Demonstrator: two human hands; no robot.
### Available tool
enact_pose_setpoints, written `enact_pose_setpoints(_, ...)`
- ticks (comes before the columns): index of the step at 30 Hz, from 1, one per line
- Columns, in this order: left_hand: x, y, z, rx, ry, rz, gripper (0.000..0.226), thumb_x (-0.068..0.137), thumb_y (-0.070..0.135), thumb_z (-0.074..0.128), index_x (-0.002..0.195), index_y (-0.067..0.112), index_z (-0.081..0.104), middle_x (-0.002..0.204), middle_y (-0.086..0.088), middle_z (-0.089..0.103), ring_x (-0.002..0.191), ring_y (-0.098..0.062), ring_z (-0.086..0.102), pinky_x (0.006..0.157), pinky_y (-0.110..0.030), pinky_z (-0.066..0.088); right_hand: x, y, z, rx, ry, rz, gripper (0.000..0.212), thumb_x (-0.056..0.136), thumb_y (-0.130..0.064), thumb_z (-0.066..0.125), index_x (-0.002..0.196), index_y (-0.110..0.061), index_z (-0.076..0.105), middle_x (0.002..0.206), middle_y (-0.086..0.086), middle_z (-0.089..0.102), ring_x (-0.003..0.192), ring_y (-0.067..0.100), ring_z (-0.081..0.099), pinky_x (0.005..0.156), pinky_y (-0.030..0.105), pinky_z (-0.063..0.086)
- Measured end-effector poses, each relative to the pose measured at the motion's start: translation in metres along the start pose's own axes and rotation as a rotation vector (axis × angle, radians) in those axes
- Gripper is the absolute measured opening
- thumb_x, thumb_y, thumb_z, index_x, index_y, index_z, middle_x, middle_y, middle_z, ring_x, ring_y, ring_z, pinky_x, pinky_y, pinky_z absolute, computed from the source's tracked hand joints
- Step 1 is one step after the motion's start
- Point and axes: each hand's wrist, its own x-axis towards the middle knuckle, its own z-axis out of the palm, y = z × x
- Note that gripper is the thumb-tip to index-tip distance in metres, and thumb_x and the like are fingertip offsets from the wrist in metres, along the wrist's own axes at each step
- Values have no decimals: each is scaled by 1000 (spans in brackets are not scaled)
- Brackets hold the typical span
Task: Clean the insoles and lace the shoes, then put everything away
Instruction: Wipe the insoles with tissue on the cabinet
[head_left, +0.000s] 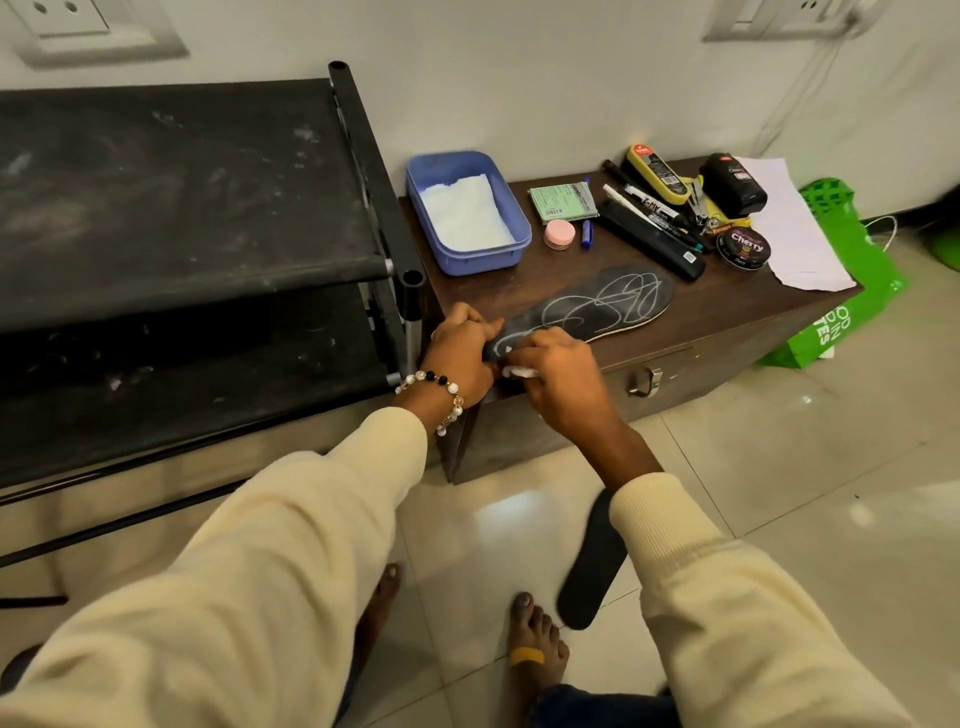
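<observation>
A black insole (597, 304) with white scribbled lines lies on the dark wooden chest (727, 317), toe end pointing right. My left hand (460, 345) presses down on its heel end at the chest's front left corner. My right hand (553, 371) is closed on a small white wipe (519, 371) held against the heel end of that insole. A second black insole (592, 566) lies on the tiled floor below, partly hidden by my right sleeve. No shoes or laces are in view.
A blue tub (467, 208) with white tissue stands at the chest's back left. Behind the insole lie a green packet (563, 198), pink jar (560, 234), markers, polish tin (744, 248), bottles and paper (795, 223). A black shoe rack (182, 208) stands left, a green bag (852, 280) right.
</observation>
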Motion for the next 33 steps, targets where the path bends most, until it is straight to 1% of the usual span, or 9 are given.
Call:
enact_pose_setpoints(3,1,1,0,10,10,-8,55,85,7,66,138,13,49,122,-7,44,110,-22,50,98,-21,37,-3,9,-5,37,-4,-70,20,75,-1,65,92,-7,76,96,17,70,92,38,62,78,40,48)
enact_pose_setpoints(7,4,2,-2,11,-3,-46,64,80,10,74,138,14,49,124,-7,44,111,-24,50,101,-26,40,-2,18,-6,-86,1,86,26,82,1,60,104,-4,72,108,16,67,104,36,56,85,38,43)
enact_pose_setpoints(9,5,2,-1,36,-10,-61,63,79,12,75,137,16,50,126,-7,44,114,-26,49,103,-32,41,0,4,-4,-68,71,24,15,71,3,67,83,-1,74,85,18,70,84,37,63,69,34,50)
enact_pose_setpoints(11,7,3,-1,63,-15,-62,59,81,14,73,136,18,52,129,-9,44,116,-28,49,102,-35,42,-1,-4,-2,-33,112,-73,10,61,-2,67,67,-7,73,68,11,69,65,30,65,57,26,49)
enact_pose_setpoints(15,8,3,-5,96,-72,-57,63,84,21,72,141,18,47,133,-9,40,122,-28,45,105,-34,37,-4,8,-8,143,21,69,15,78,-4,65,92,-10,67,90,9,69,83,28,63,71,29,43)
enact_pose_setpoints(19,4,4,-10,49,-76,-39,63,81,20,74,139,18,49,130,-10,42,118,-27,47,103,-31,39,4,0,-1,162,70,139,23,82,-10,64,102,-10,51,99,12,62,86,29,59,72,41,49)
enact_pose_setpoints(24,2,8,-12,-1,-49,-59,56,74,18,80,126,16,60,127,-9,45,114,-27,51,98,-33,45,18,-11,2,213,42,169,25,89,-19,60,106,-8,45,101,15,61,88,30,58,71,38,47)
enact_pose_setpoints(29,5,7,-9,-34,-43,-96,65,66,16,85,126,18,61,127,-7,45,116,-27,50,100,-33,44,18,3,-14,-14,-126,7,21,86,-13,61,107,-11,62,102,13,65,96,28,58,78,33,42)
enact_pose_setpoints(33,6,6,-7,-59,-28,-102,73,68,14,84,134,17,55,129,-6,46,119,-25,50,104,-31,41,26,1,1,-106,-111,-37,26,88,-13,58,113,-13,68,112,13,63,104,30,52,81,29,37)
